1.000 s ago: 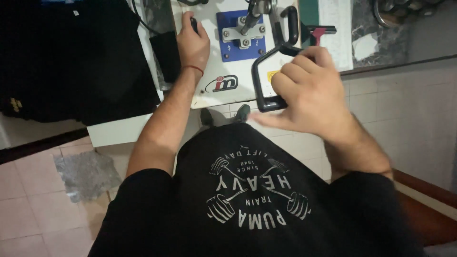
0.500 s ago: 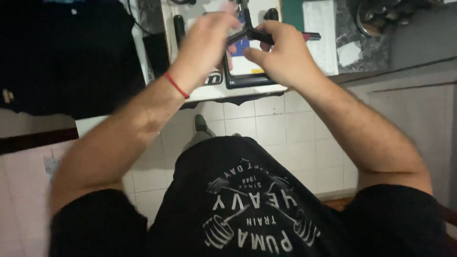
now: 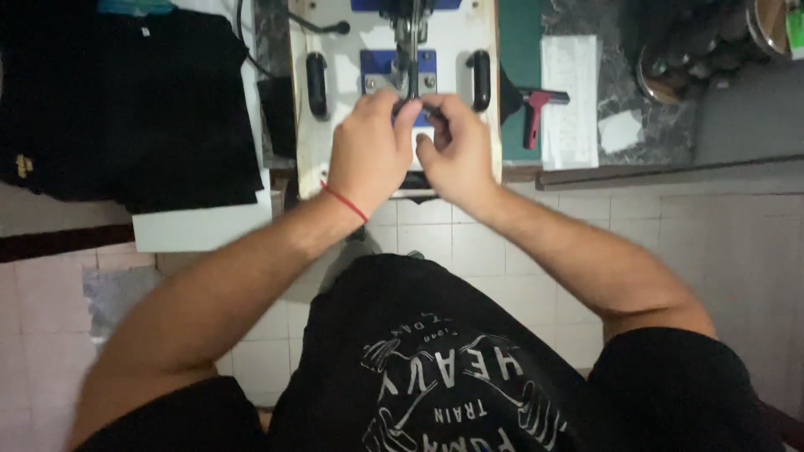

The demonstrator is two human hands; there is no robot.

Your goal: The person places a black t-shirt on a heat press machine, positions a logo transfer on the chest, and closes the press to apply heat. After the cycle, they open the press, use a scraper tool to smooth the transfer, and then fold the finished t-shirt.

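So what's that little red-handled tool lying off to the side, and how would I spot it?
Start at the white press machine that both hands are working on, then look just past its right edge to the green mat. The small tool lies on that mat, left of the white paper sheet. It alone is red: a T shape with a dark crossbar above a red handle.

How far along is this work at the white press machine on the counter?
Looks done: a black shirt lies spread beside the white press, and a red-handled scraper lies set aside on the green mat. In hand: the left hand and right hand meet at the small black lever by the blue plate. Left: nothing lies on the press, and the shirt sits off it.
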